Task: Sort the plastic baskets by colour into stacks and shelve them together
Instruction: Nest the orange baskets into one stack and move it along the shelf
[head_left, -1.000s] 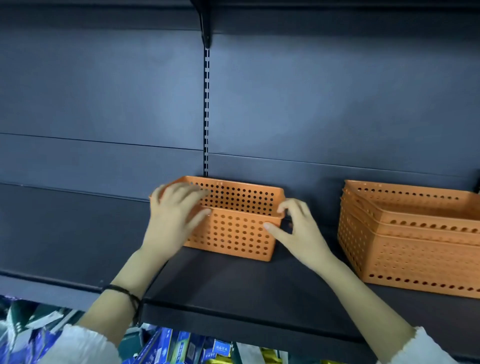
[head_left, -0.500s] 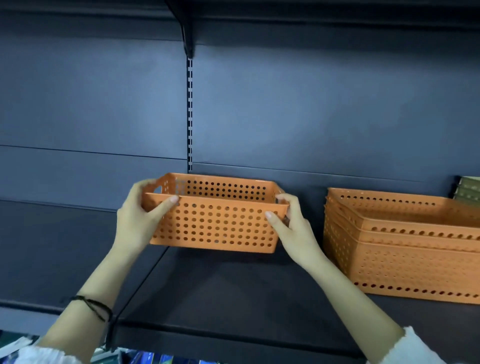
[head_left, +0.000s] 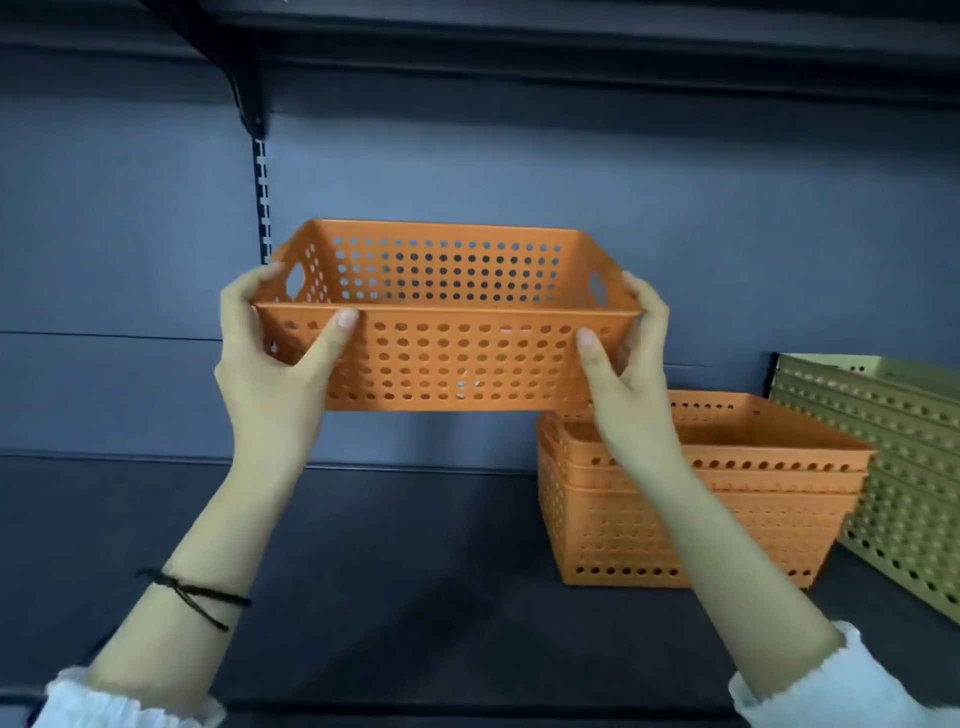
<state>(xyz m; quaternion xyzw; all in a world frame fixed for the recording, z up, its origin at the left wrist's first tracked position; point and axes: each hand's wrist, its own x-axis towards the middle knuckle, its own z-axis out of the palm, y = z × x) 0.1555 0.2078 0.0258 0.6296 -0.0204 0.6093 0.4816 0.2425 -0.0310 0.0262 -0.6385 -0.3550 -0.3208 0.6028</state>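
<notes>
Dark matte shelf (head_left: 363, 571) lay flat, wide bare room left of the orange stack (head_left: 753, 519); olive-green stack (head_left: 893, 467) just beside it at right. You held the perforated orange basket (head_left: 447, 358), rigid plastic, rectangular, above the shelf. Left hand (head_left: 265, 374) and right hand (head_left: 628, 384) fingers wrapped its end rims.

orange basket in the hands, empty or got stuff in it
Empty: the held orange basket shows only bare perforated walls inside, with the shelf backing visible through the holes.
</notes>
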